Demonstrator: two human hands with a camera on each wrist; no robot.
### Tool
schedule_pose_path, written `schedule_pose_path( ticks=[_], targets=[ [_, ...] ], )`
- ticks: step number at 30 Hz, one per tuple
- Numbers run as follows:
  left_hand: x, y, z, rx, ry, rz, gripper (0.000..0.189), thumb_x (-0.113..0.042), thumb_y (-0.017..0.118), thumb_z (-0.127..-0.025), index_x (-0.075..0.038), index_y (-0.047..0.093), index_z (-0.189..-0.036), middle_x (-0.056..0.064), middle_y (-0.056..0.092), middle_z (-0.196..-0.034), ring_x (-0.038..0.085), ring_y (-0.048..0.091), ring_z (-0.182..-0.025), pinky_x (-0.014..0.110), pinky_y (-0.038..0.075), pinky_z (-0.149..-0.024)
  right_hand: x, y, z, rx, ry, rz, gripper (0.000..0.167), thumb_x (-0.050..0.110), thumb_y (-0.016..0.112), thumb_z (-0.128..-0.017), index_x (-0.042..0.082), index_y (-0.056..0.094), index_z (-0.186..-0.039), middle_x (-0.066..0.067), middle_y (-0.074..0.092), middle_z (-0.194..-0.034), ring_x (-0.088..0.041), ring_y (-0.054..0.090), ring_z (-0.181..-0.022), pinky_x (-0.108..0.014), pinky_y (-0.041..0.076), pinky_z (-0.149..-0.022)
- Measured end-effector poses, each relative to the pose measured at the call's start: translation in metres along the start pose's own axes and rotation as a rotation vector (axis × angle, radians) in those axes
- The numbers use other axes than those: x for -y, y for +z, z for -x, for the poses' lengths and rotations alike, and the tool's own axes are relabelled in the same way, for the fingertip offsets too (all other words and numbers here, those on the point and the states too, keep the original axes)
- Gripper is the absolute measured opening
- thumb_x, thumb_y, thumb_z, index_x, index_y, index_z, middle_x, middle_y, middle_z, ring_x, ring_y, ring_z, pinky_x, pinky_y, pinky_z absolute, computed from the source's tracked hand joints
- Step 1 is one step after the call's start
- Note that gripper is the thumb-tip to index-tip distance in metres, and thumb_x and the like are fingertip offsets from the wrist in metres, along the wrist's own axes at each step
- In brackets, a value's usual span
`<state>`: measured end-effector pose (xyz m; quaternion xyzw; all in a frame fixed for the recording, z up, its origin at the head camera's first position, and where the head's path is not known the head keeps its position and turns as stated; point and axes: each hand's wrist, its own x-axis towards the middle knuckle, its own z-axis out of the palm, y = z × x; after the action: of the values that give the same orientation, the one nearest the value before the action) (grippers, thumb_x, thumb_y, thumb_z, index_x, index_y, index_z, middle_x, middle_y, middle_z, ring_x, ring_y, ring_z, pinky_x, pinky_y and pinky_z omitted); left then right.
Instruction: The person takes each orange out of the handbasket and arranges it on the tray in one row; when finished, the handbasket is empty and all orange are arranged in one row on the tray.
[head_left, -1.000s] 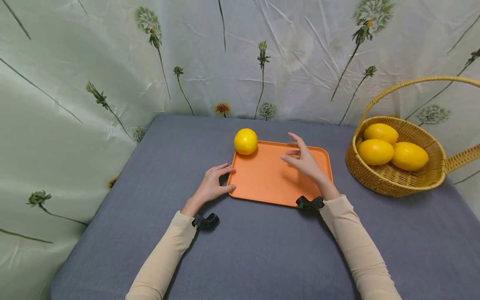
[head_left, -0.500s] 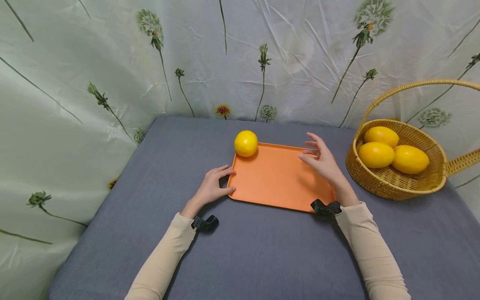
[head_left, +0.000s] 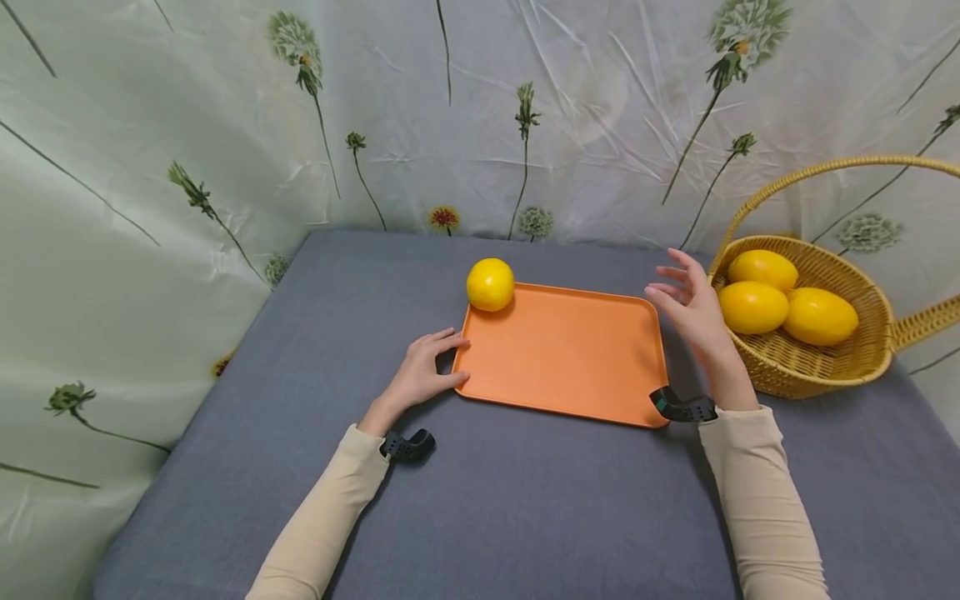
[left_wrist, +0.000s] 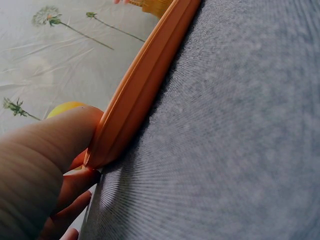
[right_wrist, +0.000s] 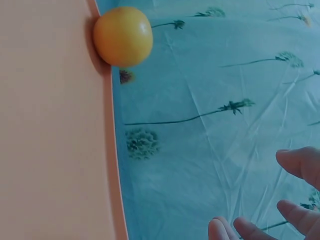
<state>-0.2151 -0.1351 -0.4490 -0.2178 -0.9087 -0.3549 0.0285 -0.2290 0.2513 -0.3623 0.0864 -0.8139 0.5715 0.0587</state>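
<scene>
Orange tray [head_left: 562, 358] mid-frame, flat on table [head_left: 525, 517]. Left hand [head_left: 423, 367], fingers clamped on its left edge, likely steadying it. Yellow fruit [head_left: 491, 285] in tray's upper-left corner, rim perhaps checking roll. Right hand [head_left: 693, 308] empty, fingers apart, near fruit-filled basket [head_left: 795, 379], frame right.

Head view: high, facing forward and down over worktop [head_left: 525, 500], widest. Left wrist view: low, close, tilted along orange tray [left_wrist: 135, 90]. Right wrist view: rolled sideways, facing floral curtain [right_wrist: 200, 90]; shares tray, round yellow fruit [right_wrist: 123, 36] with head view.
</scene>
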Motion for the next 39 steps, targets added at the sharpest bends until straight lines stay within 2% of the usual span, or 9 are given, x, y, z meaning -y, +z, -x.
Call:
schedule_pose_path(
  ticks=[9,18,24,31,38,39],
  targets=[
    [-0.002,-0.001,-0.001,0.014,-0.008,0.001,0.051,-0.024,0.076,-0.076,-0.008,0.062,-0.123,0.014,0.058,-0.132,0.032,0.044,-0.133,0.056,0.029,-0.11,-0.004,-0.012,0.0,-0.07,-0.024,-0.016,0.062,0.009,0.055,-0.092,0.014,0.026,-0.147,0.021,0.041,-0.114,0.009,0.051,-0.097,-0.001,0.043,-0.079],
    [0.001,0.0,-0.002,0.012,-0.009,0.008,0.05,-0.023,0.076,-0.076,-0.008,0.062,-0.122,0.013,0.058,-0.133,0.032,0.044,-0.133,0.056,0.029,-0.11,-0.003,-0.032,0.007,-0.174,0.025,-0.032,0.057,0.012,0.056,-0.092,0.017,0.033,-0.144,0.023,0.044,-0.111,0.008,0.049,-0.096,-0.001,0.041,-0.076],
    [0.0,0.0,-0.001,0.012,-0.009,0.018,0.05,-0.024,0.076,-0.077,-0.009,0.062,-0.122,0.014,0.057,-0.133,0.032,0.044,-0.133,0.056,0.029,-0.111,-0.002,-0.044,0.009,-0.246,0.048,-0.077,0.057,0.011,0.059,-0.09,0.014,0.036,-0.142,0.017,0.044,-0.11,0.006,0.05,-0.092,-0.001,0.044,-0.071],
    [0.0,0.001,-0.001,0.01,-0.012,0.012,0.05,-0.024,0.076,-0.077,-0.009,0.062,-0.123,0.014,0.057,-0.133,0.033,0.044,-0.133,0.057,0.029,-0.11,-0.005,-0.055,0.009,-0.305,0.132,0.082,0.058,0.017,0.057,-0.091,0.019,0.033,-0.144,0.02,0.04,-0.112,0.009,0.047,-0.091,-0.001,0.041,-0.073],
    [0.0,0.001,-0.001,0.016,-0.016,0.012,0.051,-0.024,0.075,-0.077,-0.008,0.062,-0.123,0.014,0.057,-0.133,0.033,0.043,-0.133,0.058,0.027,-0.111,-0.01,-0.066,0.012,-0.388,0.164,-0.078,0.054,0.011,0.059,-0.089,0.02,0.039,-0.138,0.018,0.042,-0.106,0.004,0.048,-0.086,-0.001,0.042,-0.067],
    [0.0,0.001,-0.001,0.016,-0.016,0.012,0.051,-0.023,0.075,-0.077,-0.008,0.062,-0.123,0.014,0.058,-0.133,0.033,0.043,-0.133,0.058,0.026,-0.111,-0.01,-0.068,0.013,-0.405,0.18,-0.053,0.054,0.012,0.059,-0.089,0.021,0.039,-0.139,0.018,0.042,-0.108,0.004,0.048,-0.086,-0.001,0.042,-0.067]
  ],
)
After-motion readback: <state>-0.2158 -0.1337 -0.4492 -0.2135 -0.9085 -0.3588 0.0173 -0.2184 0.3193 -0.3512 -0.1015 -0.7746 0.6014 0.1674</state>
